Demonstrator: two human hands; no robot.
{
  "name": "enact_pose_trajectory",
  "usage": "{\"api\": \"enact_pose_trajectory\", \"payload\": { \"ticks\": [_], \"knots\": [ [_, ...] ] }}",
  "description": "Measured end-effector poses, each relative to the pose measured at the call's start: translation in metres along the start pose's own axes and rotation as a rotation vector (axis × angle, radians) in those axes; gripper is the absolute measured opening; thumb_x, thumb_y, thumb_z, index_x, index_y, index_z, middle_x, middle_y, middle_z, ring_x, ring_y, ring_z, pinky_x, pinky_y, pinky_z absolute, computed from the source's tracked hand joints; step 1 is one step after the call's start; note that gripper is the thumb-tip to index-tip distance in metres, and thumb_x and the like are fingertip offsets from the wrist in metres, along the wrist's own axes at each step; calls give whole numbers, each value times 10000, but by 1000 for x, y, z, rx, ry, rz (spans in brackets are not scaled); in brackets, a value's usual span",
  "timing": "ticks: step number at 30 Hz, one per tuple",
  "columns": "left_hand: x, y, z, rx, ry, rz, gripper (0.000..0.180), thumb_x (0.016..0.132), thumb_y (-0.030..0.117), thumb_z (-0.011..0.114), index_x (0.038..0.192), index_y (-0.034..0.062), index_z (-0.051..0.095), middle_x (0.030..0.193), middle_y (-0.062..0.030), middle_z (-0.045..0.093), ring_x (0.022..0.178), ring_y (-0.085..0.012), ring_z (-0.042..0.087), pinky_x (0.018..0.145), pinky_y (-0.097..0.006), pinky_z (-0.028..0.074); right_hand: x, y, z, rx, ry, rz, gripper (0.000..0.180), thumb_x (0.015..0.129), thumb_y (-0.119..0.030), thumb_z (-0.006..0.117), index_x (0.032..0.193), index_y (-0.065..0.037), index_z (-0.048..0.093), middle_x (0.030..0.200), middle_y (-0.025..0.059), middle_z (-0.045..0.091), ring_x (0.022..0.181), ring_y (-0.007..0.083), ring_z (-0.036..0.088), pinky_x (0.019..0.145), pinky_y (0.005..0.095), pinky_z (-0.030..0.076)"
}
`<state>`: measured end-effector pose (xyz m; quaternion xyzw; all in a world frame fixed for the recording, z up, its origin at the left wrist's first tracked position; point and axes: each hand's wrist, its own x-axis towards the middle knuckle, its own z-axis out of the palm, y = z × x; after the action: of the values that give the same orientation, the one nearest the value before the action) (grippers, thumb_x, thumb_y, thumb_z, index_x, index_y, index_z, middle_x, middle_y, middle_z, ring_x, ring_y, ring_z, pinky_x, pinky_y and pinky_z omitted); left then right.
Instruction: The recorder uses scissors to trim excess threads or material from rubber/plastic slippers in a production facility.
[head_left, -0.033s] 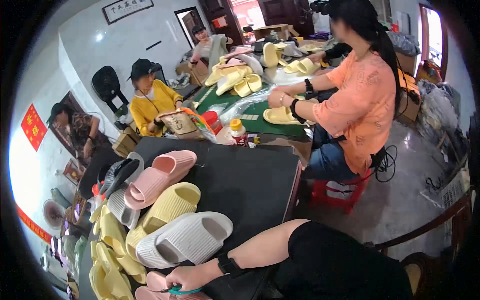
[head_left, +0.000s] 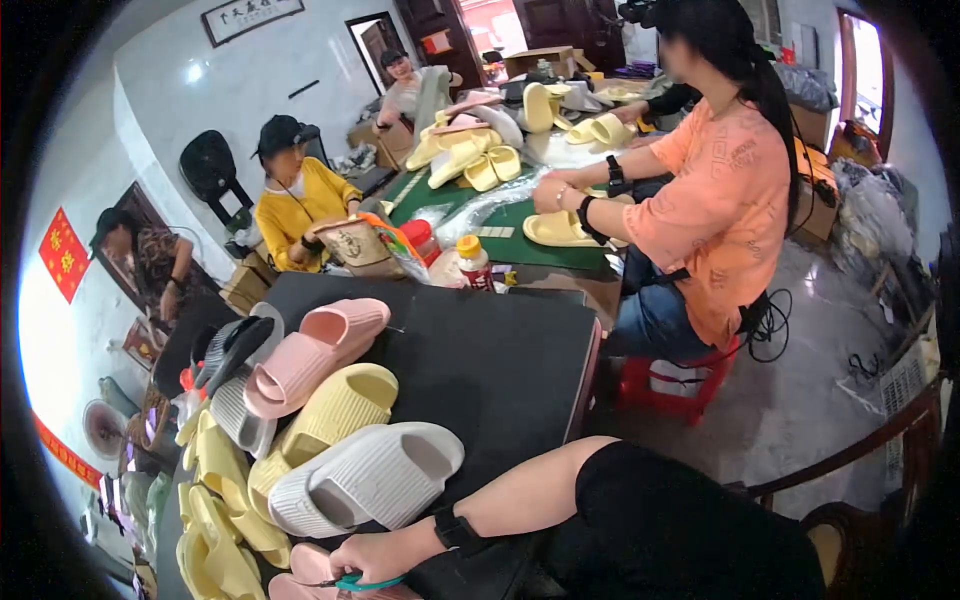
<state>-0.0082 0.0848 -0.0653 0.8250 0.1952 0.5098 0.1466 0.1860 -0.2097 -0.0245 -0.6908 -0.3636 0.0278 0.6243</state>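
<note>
My right hand (head_left: 375, 555) is low in the view, its fingers closed on a pair of scissors with teal handles (head_left: 362, 583). The thin blades point left, over a pink slipper (head_left: 308, 562) that the lower edge of the picture partly cuts off. Just beyond the hand lies a pair of ribbed light grey slippers (head_left: 395, 475). Ribbed yellow slippers (head_left: 345, 405) and pink slippers (head_left: 290, 378) follow further back. More smooth yellow slippers (head_left: 222, 462) are piled at the left. My left hand is out of view.
The black table (head_left: 490, 350) ends on the right beside a wooden chair (head_left: 835, 460). Beyond it, a green-topped table (head_left: 515, 250) carries slippers, clear plastic and a yellow-capped bottle (head_left: 470, 262). A person in orange sits there on a red stool (head_left: 670, 390); several others work further back.
The whole picture has shifted very slightly to the left. My right hand, the scissors and the slippers keep their places relative to each other.
</note>
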Motion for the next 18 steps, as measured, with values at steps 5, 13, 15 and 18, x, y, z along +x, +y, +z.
{"api": "enact_pose_trajectory", "payload": {
  "ticks": [5,13,15,18],
  "knots": [
    [-2,0,3,-103,-3,16,132,838,47,574,796,-57,643,733,-167,634,670,-280,588,680,-355,496,-7,3,-5,9,24,-3,307,749,-186,701,947,24,597,795,144,645,735,249,626,650,346,476],
    [-2,-8,1,-140,37,-54,148,835,66,581,785,-52,655,741,-162,643,672,-258,589,678,-344,494,-3,-7,-6,43,-61,121,341,752,-194,713,989,18,590,858,151,657,802,228,648,696,328,491],
    [-1,-7,4,-205,-11,-89,135,853,73,595,857,-48,657,809,-158,655,726,-253,604,708,-339,499,-5,-2,-3,104,33,16,334,771,-210,675,990,37,625,830,174,666,750,223,649,659,343,505],
    [-5,3,-1,-235,-17,-199,150,876,81,606,940,-46,655,883,-155,668,782,-243,617,737,-336,504,-7,-9,-8,119,-9,123,364,786,-207,682,1045,35,597,882,146,673,762,172,634,676,317,499]
  ]
}}
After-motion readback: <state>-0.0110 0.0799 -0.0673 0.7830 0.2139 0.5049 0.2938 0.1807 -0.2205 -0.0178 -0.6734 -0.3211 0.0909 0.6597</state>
